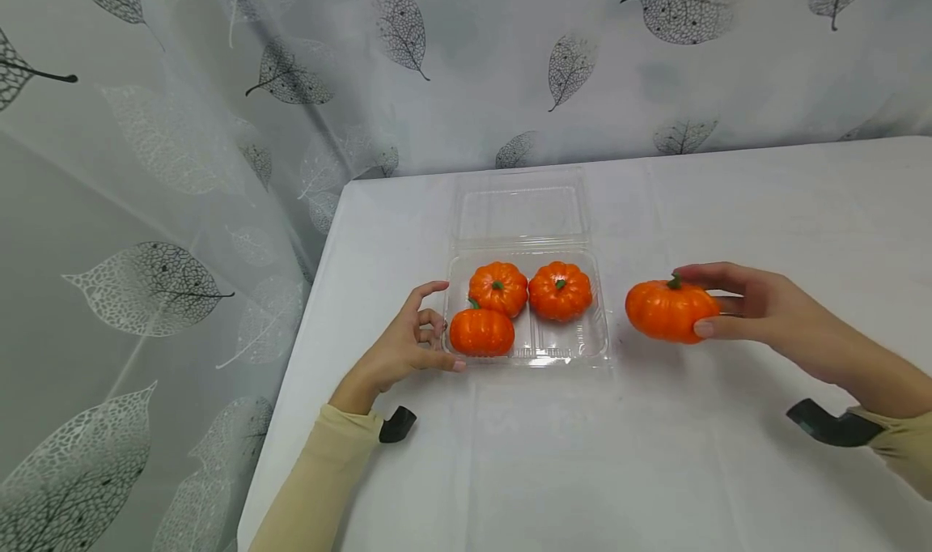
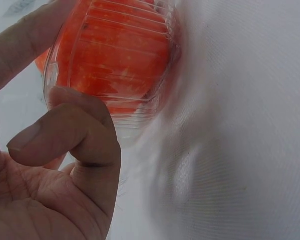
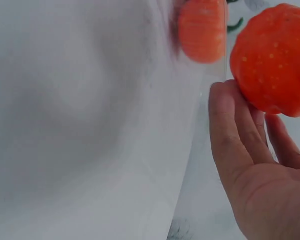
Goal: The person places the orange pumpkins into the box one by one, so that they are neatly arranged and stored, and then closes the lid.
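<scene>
**Fourth pumpkin held just right of the clamshell tray**

Head view: the right hand (image 1: 757,313) is gripping a small orange pumpkin (image 1: 668,309) between thumb and fingers, holding it just off the right edge of the clear clamshell tray (image 1: 593,348). Three pumpkins (image 1: 498,287) are already sitting in the tray; the front-right pocket is showing bare. The left hand (image 1: 408,346) is resting at the tray's front-left corner, thumb touching the rim, fingers loosely curled. The tray's lid (image 1: 520,212) is lying open behind, on the white tablecloth (image 1: 582,471).

Left wrist view: the thumb and a bent finger are lying against the ribbed plastic wall (image 2: 114,65), orange showing through it. Whether they are pinching it or only touching is hard to tell.

Right wrist view: the fingers (image 3: 230,125) are cupping the pumpkin (image 3: 272,57) from below.

Risks, as I judge them: the light tray could be sliding on the cloth if the steadying hand is loose; the round pumpkin could be rolling out of the grip, or knocking a seated neighbour.
</scene>
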A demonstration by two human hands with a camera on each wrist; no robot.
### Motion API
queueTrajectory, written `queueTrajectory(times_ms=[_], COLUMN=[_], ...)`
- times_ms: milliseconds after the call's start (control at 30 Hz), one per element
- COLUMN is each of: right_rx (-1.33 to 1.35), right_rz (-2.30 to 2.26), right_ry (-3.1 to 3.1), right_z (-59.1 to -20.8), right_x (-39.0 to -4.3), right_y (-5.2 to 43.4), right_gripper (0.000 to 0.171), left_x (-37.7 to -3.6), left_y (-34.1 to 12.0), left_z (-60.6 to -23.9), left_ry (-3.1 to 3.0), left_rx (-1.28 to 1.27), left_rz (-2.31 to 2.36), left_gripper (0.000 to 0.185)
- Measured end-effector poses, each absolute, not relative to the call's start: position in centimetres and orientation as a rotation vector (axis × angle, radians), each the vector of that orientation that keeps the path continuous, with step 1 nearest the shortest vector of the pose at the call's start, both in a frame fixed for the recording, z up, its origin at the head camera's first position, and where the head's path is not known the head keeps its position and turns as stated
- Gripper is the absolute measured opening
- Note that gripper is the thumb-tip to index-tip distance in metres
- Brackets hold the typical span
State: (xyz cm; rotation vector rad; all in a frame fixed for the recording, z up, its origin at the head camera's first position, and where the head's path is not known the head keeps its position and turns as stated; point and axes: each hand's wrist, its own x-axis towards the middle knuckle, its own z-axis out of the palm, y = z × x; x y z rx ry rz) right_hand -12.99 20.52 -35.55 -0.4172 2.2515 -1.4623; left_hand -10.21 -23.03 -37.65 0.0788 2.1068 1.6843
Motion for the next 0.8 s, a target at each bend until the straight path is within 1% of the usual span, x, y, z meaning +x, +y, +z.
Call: queueTrajectory(times_ms=[267,500,667,800], right_rx=[-0.481,-0.487,-0.527,-0.572], right_rz=[-1.522,-1.545,-1.546,-1.469], right_ry=[2.258,2.226,2.194,2.282], right_z=[-35.2,-35.3,-36.0,-36.4], right_x=[-13.0,-13.2,-13.5,-13.6], right_y=[17.9,15.7,14.4,13.6], right_gripper=[0.042,0.035,0.036,0.039], left_x=[-10.2,-10.2,-10.2,-10.1], left_y=[-23.1,-23.1,-23.0,-23.0], left_z=[-37.6,-37.8,-37.8,-37.8], left_ry=[2.106,2.096,2.094,2.098], left_rx=[0.066,0.054,0.057,0.069], left_rz=[1.684,1.696,1.698,1.694], left_gripper=[0.105,0.1,0.101,0.103])
